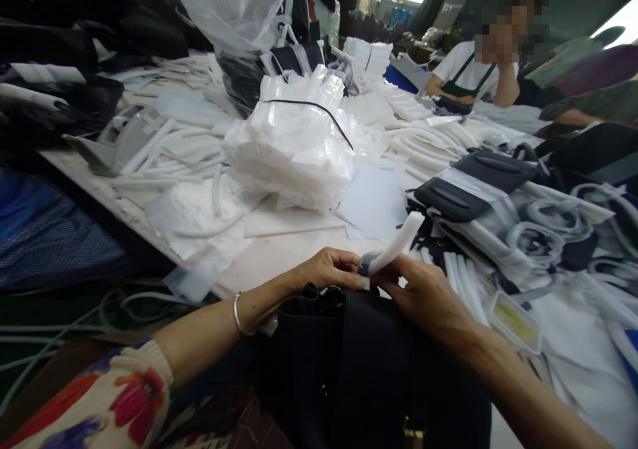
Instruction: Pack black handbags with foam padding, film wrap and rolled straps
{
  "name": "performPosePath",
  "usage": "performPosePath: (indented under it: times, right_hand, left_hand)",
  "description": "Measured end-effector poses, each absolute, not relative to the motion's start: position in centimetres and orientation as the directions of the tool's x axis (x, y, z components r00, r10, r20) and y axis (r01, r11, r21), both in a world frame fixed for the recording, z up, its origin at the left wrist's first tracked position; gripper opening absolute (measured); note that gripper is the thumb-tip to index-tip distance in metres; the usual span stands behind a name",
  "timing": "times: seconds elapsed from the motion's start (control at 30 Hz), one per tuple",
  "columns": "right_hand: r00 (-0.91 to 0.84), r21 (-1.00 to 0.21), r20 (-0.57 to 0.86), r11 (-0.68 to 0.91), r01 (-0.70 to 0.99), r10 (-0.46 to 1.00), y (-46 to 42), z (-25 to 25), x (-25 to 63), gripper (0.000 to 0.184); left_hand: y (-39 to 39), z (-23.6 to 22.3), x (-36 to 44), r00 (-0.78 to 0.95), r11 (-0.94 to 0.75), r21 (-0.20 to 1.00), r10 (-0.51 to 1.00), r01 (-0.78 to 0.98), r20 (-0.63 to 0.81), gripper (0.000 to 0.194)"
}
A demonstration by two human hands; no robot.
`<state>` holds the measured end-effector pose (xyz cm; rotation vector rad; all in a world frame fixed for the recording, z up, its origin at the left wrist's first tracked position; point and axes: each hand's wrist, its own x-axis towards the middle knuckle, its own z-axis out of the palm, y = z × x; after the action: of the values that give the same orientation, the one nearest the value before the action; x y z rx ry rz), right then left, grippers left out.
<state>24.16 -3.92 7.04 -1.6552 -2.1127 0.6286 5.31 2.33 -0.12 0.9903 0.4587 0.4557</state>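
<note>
A black bag (373, 362) with a gold-coloured buckle fills the lower middle of the view, upright in front of me. Just above its top edge, a white foam strip (401, 240) slants up to the right. Grey, shiny wrapping (367, 263) surrounds the strip's lower end. My left hand (331, 268) pinches this wrapped end between thumb and fingers. From the other side, my right hand (423, 293) is closed around the foam strip; its fingertips are partly hidden behind the strip and the bag's top.
A large bundle of clear plastic bags (299, 143) tied with a black cord stands mid-table. Foam strips (164, 153) lie to the left. Black flat pieces (473, 183), grey coils (535, 243) and a plastic tub (514, 321) are to the right. A person (471, 70) sits across the table.
</note>
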Motion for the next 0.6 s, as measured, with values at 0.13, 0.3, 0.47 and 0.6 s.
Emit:
performPosePath:
  times: [0.13, 0.3, 0.47, 0.6]
  right_hand:
    - [-0.347, -0.465, 0.137, 0.369, 0.805, 0.928, -4.1, 6.7, 24.6, 0.018]
    - [-0.236, -0.306, 0.115, 0.261, 0.916, 0.965, -4.3, 6.3, 24.7, 0.015]
    - [-0.084, -0.311, 0.016, 0.085, 0.947, 0.996, -4.7, 6.9, 24.1, 0.020]
    - [-0.056, -0.603, -0.173, -0.061, 0.795, 0.983, -4.8, 8.0, 23.5, 0.019]
  left_hand:
    - [2.2, 0.0, 5.4, 0.809, 0.463, 0.871, 0.568, -0.161, -0.152, 0.037]
    - [1.9, 0.2, 5.3, 0.790, 0.468, 0.868, 0.590, -0.166, -0.167, 0.043]
    - [1.8, 0.6, 5.2, 0.782, 0.447, 0.882, 0.599, -0.151, -0.170, 0.041]
    - [1.6, 1.2, 5.1, 0.785, 0.448, 0.877, 0.600, -0.174, -0.150, 0.039]
